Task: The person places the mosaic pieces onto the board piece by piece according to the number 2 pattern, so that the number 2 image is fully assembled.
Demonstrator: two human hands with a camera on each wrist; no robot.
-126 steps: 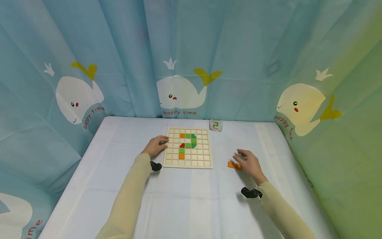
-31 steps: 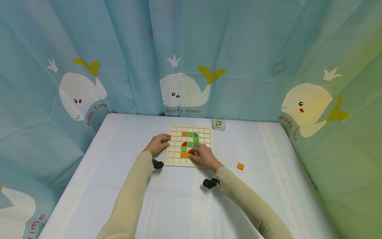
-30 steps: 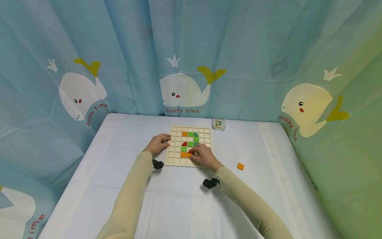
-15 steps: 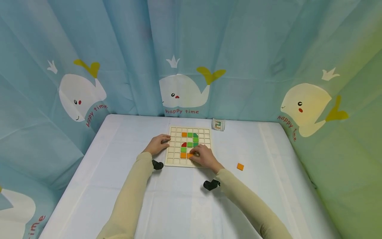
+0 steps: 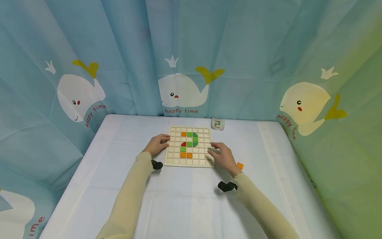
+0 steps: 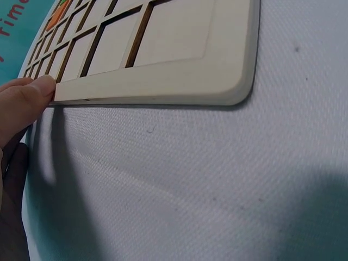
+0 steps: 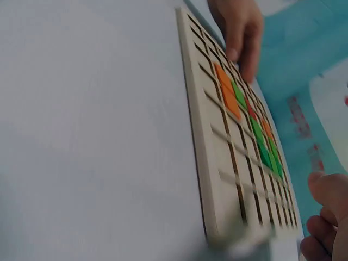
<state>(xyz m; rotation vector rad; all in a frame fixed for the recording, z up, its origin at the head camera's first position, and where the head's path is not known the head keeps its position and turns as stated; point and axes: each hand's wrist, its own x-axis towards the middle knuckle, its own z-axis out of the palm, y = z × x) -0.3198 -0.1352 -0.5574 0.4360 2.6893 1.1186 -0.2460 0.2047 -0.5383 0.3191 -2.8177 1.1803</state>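
Observation:
A pale wooden grid board (image 5: 204,162) lies on the table, its recesses holding green, red and orange pieces in a curved figure. Two orange square tiles (image 5: 189,155) sit side by side in the figure's bottom row. My left hand (image 5: 156,145) touches the board's left edge; in the left wrist view its thumb (image 6: 32,98) rests against the rim. Over the board's right edge hovers my right hand (image 5: 225,156), fingers loosely bent and holding nothing. Just right of that hand, a loose orange tile (image 5: 240,165) lies on the cloth, partly covered by it.
A small printed card (image 5: 218,124) with a coloured grid pattern lies behind the board, near the table's back edge. White cloth covers the table (image 5: 179,199). A blue curtain (image 5: 253,66) with whale prints hangs around the back and sides.
My right hand let go of an orange tile, which stays in the board's lower row, and moved right, off the figure. Earlier two orange tiles lay on the cloth. My left hand stayed put.

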